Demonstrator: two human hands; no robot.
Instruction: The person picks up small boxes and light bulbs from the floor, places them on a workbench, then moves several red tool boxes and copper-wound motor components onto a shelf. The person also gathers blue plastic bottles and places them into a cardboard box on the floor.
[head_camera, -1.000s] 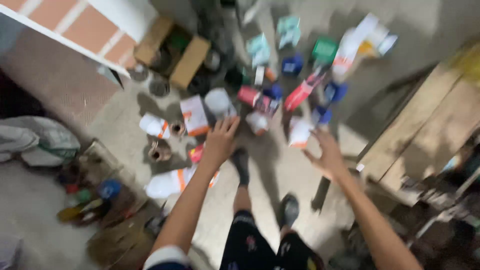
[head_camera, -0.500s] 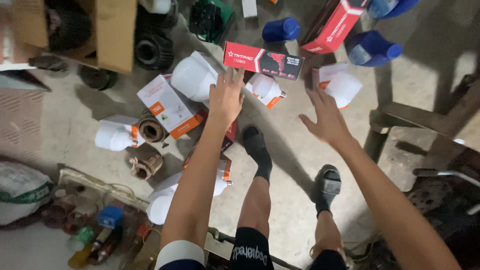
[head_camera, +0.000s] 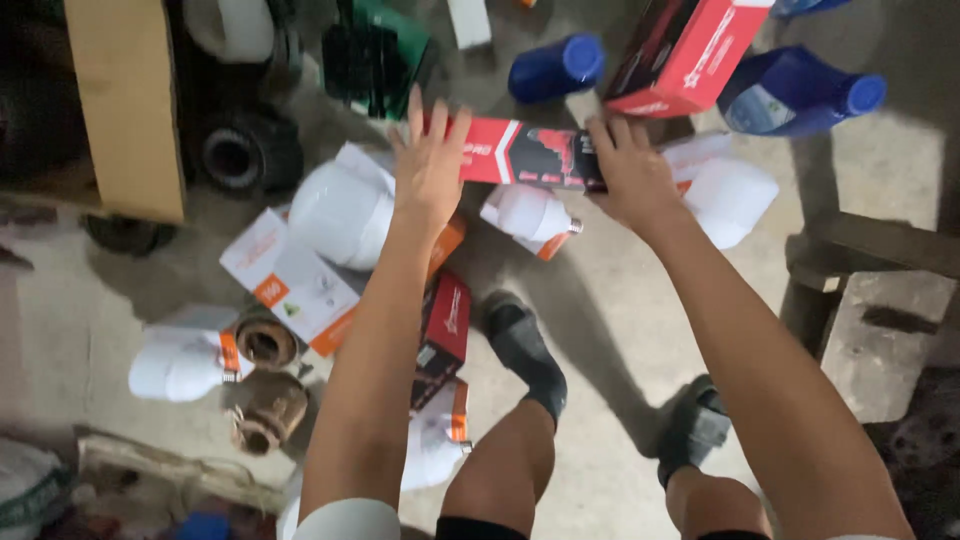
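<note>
A long red and black box (head_camera: 525, 155) lies on the concrete floor among scattered goods. My left hand (head_camera: 428, 160) rests flat on its left end with fingers spread. My right hand (head_camera: 628, 172) grips its right end. Big white bulbs (head_camera: 340, 210) and a smaller bulb (head_camera: 525, 215) lie just below the box. Another white bulb (head_camera: 735, 195) sits to the right of my right hand. My two feet in dark shoes (head_camera: 525, 350) stand below the box.
White and orange cartons (head_camera: 290, 280), a second red box (head_camera: 690, 50), blue bottles (head_camera: 555, 65) and rusty brass fittings (head_camera: 265, 405) litter the floor. A cardboard box (head_camera: 125, 100) with dark parts stands at the left. A wooden frame (head_camera: 870, 245) is at the right.
The view has dropped closer to the floor. Both hands have reached forward onto the long red and black box, the right one closing on its end.
</note>
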